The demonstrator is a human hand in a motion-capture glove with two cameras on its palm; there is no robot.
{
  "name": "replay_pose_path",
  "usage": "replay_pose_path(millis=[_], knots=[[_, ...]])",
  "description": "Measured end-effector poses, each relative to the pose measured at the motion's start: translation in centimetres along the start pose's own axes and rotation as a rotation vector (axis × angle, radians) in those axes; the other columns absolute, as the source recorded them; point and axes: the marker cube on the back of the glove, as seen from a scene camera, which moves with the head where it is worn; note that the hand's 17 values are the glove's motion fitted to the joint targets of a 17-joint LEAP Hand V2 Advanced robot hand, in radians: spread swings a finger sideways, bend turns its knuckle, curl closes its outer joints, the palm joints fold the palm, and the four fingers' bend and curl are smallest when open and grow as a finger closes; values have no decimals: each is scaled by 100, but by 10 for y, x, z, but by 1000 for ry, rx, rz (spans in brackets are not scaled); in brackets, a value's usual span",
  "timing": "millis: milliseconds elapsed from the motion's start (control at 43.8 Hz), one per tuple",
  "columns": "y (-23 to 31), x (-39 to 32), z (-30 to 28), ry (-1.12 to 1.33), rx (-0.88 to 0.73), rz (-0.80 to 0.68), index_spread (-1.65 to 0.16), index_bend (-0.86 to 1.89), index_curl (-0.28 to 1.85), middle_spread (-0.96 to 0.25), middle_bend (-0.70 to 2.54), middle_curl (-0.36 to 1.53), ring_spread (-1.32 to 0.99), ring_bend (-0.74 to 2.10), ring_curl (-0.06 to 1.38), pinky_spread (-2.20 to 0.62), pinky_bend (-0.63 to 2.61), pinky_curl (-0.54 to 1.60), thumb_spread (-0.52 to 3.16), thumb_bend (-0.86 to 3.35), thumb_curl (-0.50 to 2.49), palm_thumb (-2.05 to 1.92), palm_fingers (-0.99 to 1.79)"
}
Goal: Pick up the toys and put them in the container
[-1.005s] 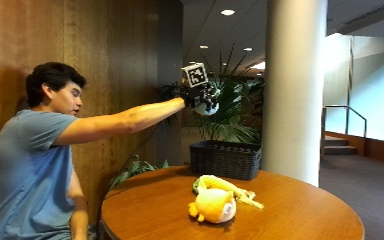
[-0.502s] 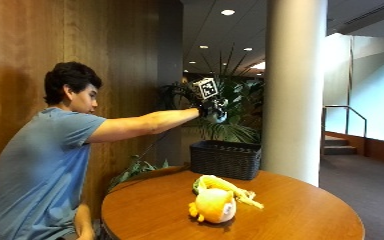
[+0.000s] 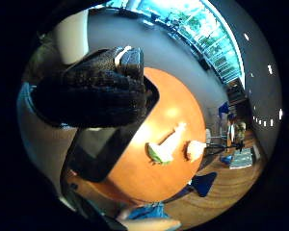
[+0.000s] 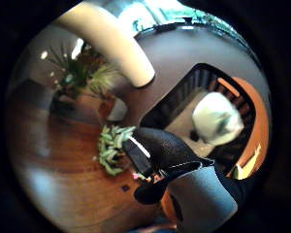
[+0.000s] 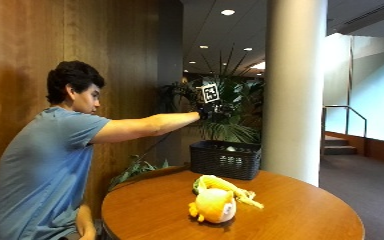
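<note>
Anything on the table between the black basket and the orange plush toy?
Yes. In the outside view, a yellow-and-green plush toy lies on the round wooden table, between the black woven basket and the orange plush toy, touching the latter.

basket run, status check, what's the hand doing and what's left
Right hand above the black basket, holding nothing. One pale toy in the basket. Orange plush and green-yellow toy still on the table. Nothing in the way.

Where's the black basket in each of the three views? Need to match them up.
Outside view: black basket on the round table's far edge, under the gloved right hand.
Thumb side palm view: basket open below, a pale toy inside.
Little finger side palm view: basket behind the glove's fingers.
Shared landmark: white column.
</note>
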Motion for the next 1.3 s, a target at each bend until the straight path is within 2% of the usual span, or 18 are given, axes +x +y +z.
replay_pose_path(millis=[68,183,297,388,502,639,731,822,936,1027,1119,1233,1301], knots=[[8,24,-12,126,-32,-11,-33,12,39,-3,10,55,-7,46,39,-6,147,48,101,-9,54,-9,-21],[5,33,-30,119,-18,142,-32,12,36,2,12,50,0,40,35,-1,146,46,103,-8,48,-8,-19],[23,66,-48,282,-74,99,-31,12,34,4,13,47,4,37,34,2,143,44,104,-7,43,-8,-17],[35,86,-65,319,-86,75,-31,11,32,5,14,44,6,37,33,4,140,42,105,-7,40,-7,-17],[52,113,-94,310,-60,110,-30,9,30,6,15,42,8,36,33,6,138,41,105,-7,36,-7,-16],[56,115,-110,467,-75,129,-30,9,27,5,16,40,9,37,34,6,136,39,106,-6,33,-6,-15],[70,141,-129,462,-81,127,-30,9,25,6,16,39,9,38,34,6,135,38,106,-6,31,-6,-14],[79,168,-146,455,-57,284,-30,9,24,5,16,38,9,38,34,6,134,37,106,-5,30,-6,-14],[101,210,-159,532,-82,236,-30,9,22,5,17,37,9,38,34,6,134,37,106,-5,29,-5,-15],[107,225,-164,426,-56,324,-30,8,20,5,17,37,9,38,34,6,134,37,106,-5,28,-5,-14],[126,261,-168,462,-82,258,-29,8,19,5,17,36,9,38,34,6,135,36,106,-5,27,-4,-14],[140,299,-168,490,-86,329,-30,11,19,5,17,35,9,37,33,6,133,36,106,-5,27,-4,-13],[152,322,-164,502,-114,297,-30,11,19,5,16,35,9,37,34,6,133,36,106,-5,26,-5,-12]])
